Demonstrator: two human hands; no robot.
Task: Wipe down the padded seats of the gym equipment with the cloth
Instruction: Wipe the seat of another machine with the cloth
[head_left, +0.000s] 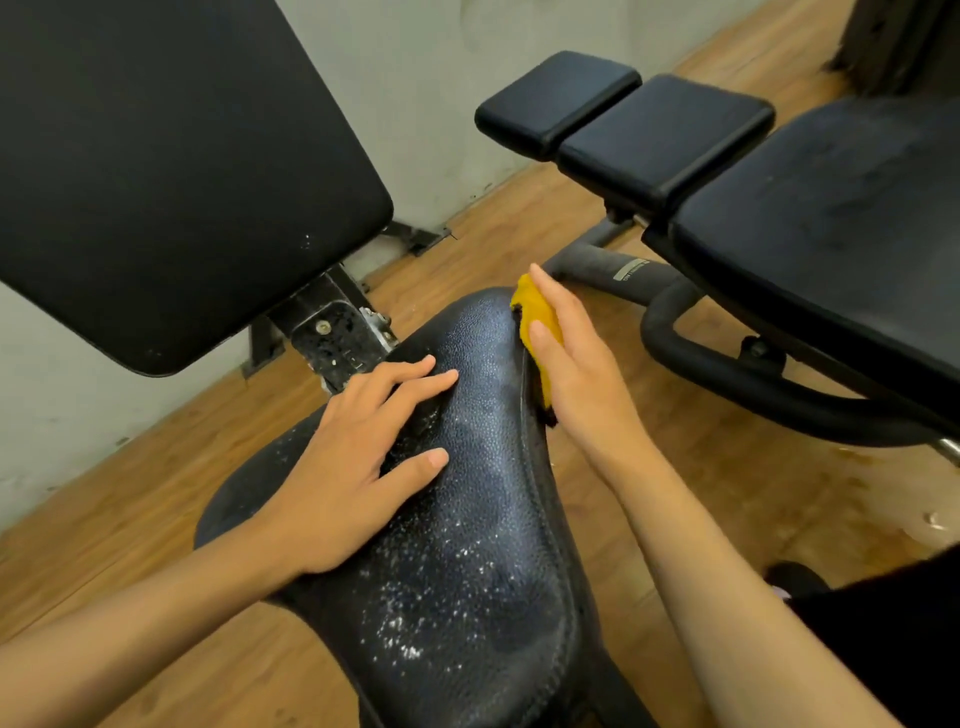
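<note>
seat (467, 519) of padded black vinyl, pebbled and dotted w/ white specks, fills the middle of the view. left hand (358, 467) lies flat on its upper left part, fingers straight and spread, gripping nothing. right hand (571, 374) is at the seat's right edge, fingers straight, pressing the yellow cloth (540, 317) against the side seam. cloth sits bunched btwn palm and seat, w/ a dark bit showing at its lower end. the 2 hands are apart, seat top btwn them. back pad (171, 171) tilts up at top left on a metal bracket (332, 332). bench (831, 249) w/ 3 black pads stands to the right on the wood floor (675, 493). small label (631, 270) on its grey frame tube has writing, too blurred to read.
</note>
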